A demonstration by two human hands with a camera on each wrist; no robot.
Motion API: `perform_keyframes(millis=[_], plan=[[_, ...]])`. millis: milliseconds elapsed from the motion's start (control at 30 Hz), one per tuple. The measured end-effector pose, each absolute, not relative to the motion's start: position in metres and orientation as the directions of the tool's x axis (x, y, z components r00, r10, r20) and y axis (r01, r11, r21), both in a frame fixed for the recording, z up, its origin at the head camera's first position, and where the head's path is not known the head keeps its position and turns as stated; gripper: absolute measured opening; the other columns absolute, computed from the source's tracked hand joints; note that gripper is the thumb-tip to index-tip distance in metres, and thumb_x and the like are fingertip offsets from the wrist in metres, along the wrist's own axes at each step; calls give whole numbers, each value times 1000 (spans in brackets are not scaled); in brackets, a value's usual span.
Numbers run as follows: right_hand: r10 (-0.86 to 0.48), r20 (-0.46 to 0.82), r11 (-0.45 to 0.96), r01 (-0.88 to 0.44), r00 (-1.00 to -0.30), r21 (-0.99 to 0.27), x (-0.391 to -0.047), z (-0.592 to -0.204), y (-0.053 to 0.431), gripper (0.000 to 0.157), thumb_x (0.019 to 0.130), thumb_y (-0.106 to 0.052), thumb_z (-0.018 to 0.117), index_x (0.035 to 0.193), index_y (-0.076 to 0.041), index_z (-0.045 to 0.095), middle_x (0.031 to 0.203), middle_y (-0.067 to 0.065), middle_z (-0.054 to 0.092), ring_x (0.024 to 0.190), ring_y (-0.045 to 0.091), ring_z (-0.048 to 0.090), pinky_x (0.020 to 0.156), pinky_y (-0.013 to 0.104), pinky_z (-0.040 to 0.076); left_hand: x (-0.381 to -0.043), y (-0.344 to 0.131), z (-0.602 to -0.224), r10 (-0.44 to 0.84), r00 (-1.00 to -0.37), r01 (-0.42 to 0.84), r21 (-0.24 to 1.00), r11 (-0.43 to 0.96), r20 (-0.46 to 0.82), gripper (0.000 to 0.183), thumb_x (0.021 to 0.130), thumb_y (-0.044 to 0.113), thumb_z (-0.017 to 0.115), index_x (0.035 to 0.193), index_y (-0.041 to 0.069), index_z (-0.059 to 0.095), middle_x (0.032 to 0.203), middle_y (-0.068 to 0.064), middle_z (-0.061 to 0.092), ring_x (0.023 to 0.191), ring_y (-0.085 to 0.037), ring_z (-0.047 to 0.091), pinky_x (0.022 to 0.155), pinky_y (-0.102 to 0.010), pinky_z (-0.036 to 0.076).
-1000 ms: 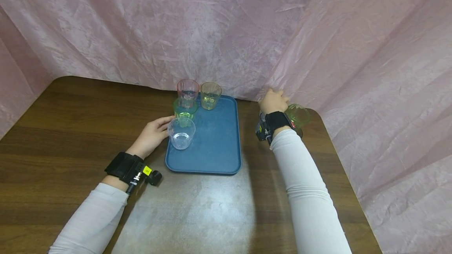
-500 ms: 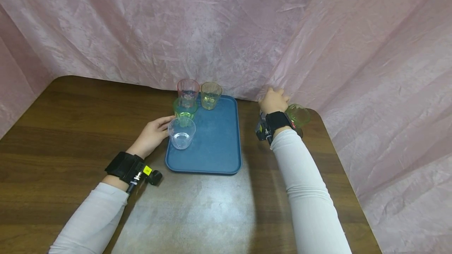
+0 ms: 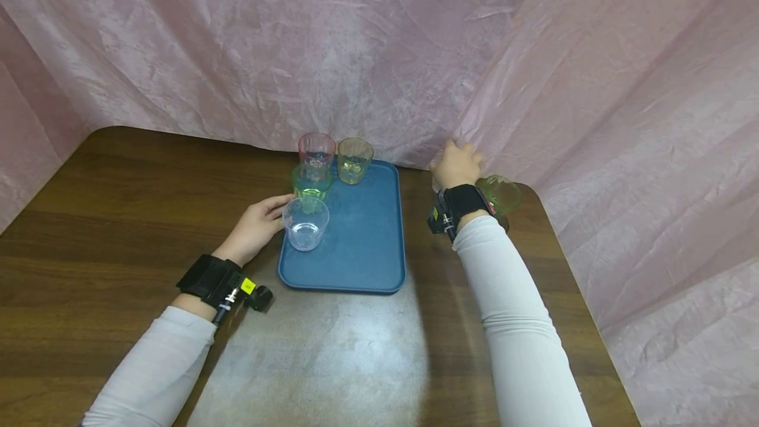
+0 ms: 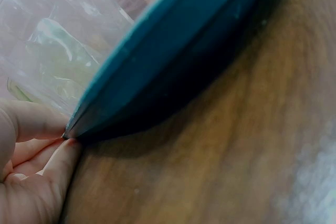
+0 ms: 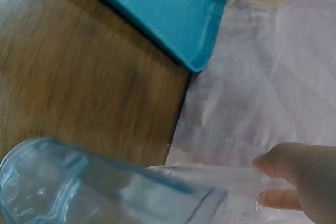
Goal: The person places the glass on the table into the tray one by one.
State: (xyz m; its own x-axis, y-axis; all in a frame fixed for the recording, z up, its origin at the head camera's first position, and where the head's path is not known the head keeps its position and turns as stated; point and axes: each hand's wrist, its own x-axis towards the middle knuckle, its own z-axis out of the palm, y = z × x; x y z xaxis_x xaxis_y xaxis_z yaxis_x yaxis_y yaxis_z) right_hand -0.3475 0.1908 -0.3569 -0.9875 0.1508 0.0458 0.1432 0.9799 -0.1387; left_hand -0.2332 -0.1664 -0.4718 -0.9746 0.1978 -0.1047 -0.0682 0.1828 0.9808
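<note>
Left wrist: left hand [image 4: 30,184] pinching tray [image 4: 163,56] by edge; right wrist: right hand [image 5: 315,182] pinching clear cup [image 5: 242,186] right of tray.

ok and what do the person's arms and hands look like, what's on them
The left hand and right hand are ungloved. Both arms have long, pale sleeves. Each wrist wears a wide black strap with a small black camera, a yellow tag, its print too small to read, and a dark cable.
</note>
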Motion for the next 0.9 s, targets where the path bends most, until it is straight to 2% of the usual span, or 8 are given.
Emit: perform_keyframes(millis=[233,567,900], plan=[[127,78,984,116,-989,-135,-345,-352,177,55,97,-37,63,145,-11,53,139,29,45,128,54,41,88,61,54,-232,-166,-471,192,-974,-80,977,198,-119,57,106,14,55,157,2,33,160,-20,35,146,-33,37,114,-47,40],[60,64,989,50,-996,-142,-337,-347,161,56,96,-43,67,141,-11,57,141,27,46,128,54,43,93,61,52,-233,-167,-472,203,-973,-70,980,187,-108,57,106,13,55,157,2,32,161,-20,33,146,-33,36,114,-47,40],[4,82,992,-7,-997,-128,-327,-345,141,55,95,-48,66,137,-12,61,137,26,49,129,50,43,96,61,50,-235,-168,-474,197,-974,-72,978,198,-112,56,106,14,55,156,2,34,160,-20,35,146,-33,37,114,-46,41]])
